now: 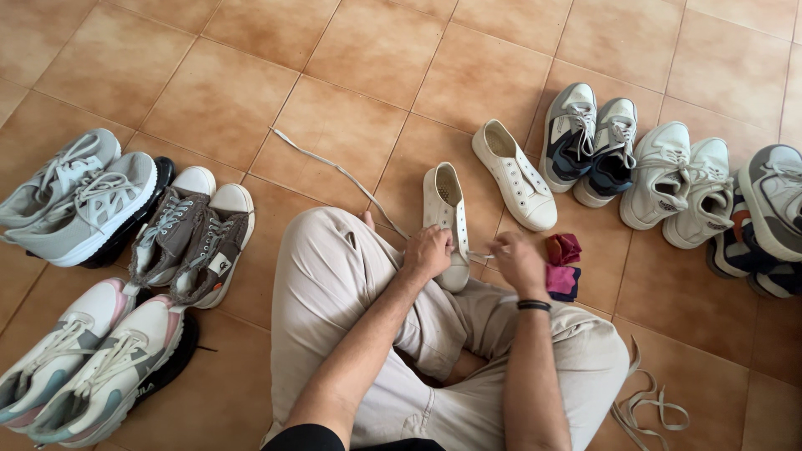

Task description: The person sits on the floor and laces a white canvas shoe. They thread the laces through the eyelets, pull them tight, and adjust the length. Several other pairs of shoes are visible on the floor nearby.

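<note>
The white canvas shoe (447,221) lies on the floor just in front of the person's crossed legs, with its toe toward the person. The left hand (428,252) rests on the toe end of this shoe, fingers curled over it. The right hand (518,263) is just beside the shoe, at about 3 o'clock from it, and it pinches the end of a lace (480,254) that comes out of the shoe. The two hands are apart, each one closed on its own thing. A black wristband (534,306) sits on the right wrist.

A long loose lace (334,169) runs from the shoe toward 10 o'clock over the tiles. The second white canvas shoe (514,175) lies at 2 o'clock from the first, not touching it. A small red and pink cloth (563,266) lies near the right hand, at 3 o'clock.

The surface is a tiled floor (376,50) of square orange-brown tiles with thin darker joints; no walls are in view.

At 3 o'clock, further out, I count one grey and dark pair (589,138), one white pair (681,184), and more sneakers (769,217) cut by the edge. At 9 o'clock there are three pairs: a light grey pair (79,196), a brown-grey pair (192,238) and a white-pink pair (88,359). Another loose lace (647,405) lies at 5 o'clock, beside the person's knee.
</note>
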